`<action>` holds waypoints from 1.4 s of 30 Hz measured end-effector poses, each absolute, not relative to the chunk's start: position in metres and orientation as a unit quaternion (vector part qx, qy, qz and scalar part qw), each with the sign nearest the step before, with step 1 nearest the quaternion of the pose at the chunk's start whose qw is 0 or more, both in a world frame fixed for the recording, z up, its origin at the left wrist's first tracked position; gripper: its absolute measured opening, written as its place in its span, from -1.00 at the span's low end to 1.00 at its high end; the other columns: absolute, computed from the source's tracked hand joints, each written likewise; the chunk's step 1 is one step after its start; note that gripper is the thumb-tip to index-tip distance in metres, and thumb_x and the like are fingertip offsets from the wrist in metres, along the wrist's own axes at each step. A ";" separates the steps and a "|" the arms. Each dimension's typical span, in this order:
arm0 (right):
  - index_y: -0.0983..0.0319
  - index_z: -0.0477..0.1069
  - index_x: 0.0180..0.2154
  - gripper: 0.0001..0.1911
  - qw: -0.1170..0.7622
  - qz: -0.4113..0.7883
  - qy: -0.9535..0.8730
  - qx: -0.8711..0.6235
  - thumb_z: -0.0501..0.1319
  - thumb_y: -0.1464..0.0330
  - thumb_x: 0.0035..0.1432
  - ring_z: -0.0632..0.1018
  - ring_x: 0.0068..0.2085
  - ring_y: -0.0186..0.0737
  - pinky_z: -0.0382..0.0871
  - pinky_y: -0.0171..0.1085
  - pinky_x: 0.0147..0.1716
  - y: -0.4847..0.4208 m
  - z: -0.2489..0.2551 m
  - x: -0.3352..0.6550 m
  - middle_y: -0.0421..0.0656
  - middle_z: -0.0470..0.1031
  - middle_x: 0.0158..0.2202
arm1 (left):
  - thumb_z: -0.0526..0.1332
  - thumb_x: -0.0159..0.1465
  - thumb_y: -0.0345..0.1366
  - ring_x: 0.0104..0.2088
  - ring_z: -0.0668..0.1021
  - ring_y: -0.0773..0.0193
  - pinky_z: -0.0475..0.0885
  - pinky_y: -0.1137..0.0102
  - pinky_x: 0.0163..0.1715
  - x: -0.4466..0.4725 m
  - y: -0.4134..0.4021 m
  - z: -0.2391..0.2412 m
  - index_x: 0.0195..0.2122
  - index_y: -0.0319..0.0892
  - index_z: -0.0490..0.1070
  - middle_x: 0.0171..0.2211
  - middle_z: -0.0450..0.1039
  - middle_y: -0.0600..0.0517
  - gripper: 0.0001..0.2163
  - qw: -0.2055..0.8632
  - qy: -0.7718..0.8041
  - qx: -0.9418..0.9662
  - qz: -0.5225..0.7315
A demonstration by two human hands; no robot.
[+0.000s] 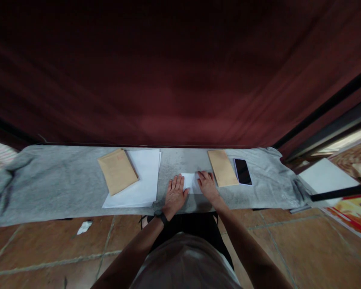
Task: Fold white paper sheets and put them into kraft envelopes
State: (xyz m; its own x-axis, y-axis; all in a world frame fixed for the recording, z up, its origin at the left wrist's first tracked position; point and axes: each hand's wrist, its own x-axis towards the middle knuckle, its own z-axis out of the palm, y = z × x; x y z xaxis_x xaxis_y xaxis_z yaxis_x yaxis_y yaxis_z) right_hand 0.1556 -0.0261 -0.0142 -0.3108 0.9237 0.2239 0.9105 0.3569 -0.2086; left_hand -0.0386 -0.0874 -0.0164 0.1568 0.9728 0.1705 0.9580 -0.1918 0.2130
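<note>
A small folded white paper (191, 182) lies on the grey cloth (63, 180) in front of me. My left hand (175, 194) rests flat with fingers stretched out, touching the paper's left edge; a black watch sits on that wrist. My right hand (207, 184) lies palm down on the paper's right side, fingers spread and pressing it. Neither hand holds anything.
A brown envelope (117, 170) lies on a stack of white sheets (142, 178) to the left. To the right lie another brown envelope (222, 167) and a black phone (242, 171). A dark red curtain hangs behind. A paper scrap (84, 227) lies on the tiled floor.
</note>
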 end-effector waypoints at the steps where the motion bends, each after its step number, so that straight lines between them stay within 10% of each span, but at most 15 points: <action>1: 0.19 0.36 0.26 -0.57 0.155 0.021 -0.808 -0.568 0.03 0.38 0.42 0.41 0.22 -0.05 0.06 0.02 0.34 -0.027 -0.014 0.157 0.02 0.47 0.18 | -0.03 0.45 -0.09 0.44 0.14 -0.04 0.08 -0.05 0.38 -0.038 -0.087 -0.016 0.44 -0.22 0.08 0.42 0.15 -0.16 -0.42 0.028 0.633 0.762 0.135; 15: 0.18 0.20 0.38 -0.47 0.144 -0.005 -0.824 -0.548 -0.01 0.36 0.43 0.24 0.39 -0.06 0.02 0.01 0.36 -0.084 -0.031 0.146 -0.02 0.19 0.42 | -0.11 0.49 -0.24 0.45 0.13 0.10 0.11 0.07 0.41 -0.009 -0.096 -0.018 0.44 -0.33 0.03 0.43 0.11 -0.20 -0.47 0.039 0.571 0.806 0.151; 29: 0.22 0.19 0.38 -0.46 0.161 -0.036 -0.827 -0.538 0.03 0.26 0.46 0.26 0.38 0.06 0.02 0.09 0.36 -0.097 -0.029 0.165 0.05 0.16 0.42 | -0.02 0.47 0.02 0.45 0.11 0.01 0.12 0.07 0.39 -0.042 -0.119 -0.016 0.44 -0.39 -0.03 0.43 0.06 -0.31 -0.32 0.012 0.568 0.813 0.130; 42: 0.33 0.08 0.42 -0.39 0.126 -0.025 -0.851 -0.510 0.03 0.21 0.47 0.21 0.41 0.06 0.06 0.09 0.38 -0.099 -0.027 0.183 0.12 0.11 0.43 | 0.10 0.43 0.04 0.46 0.10 0.02 0.05 0.06 0.42 -0.049 -0.124 -0.004 0.44 -0.16 0.05 0.46 0.04 -0.18 -0.35 0.032 0.484 0.869 0.098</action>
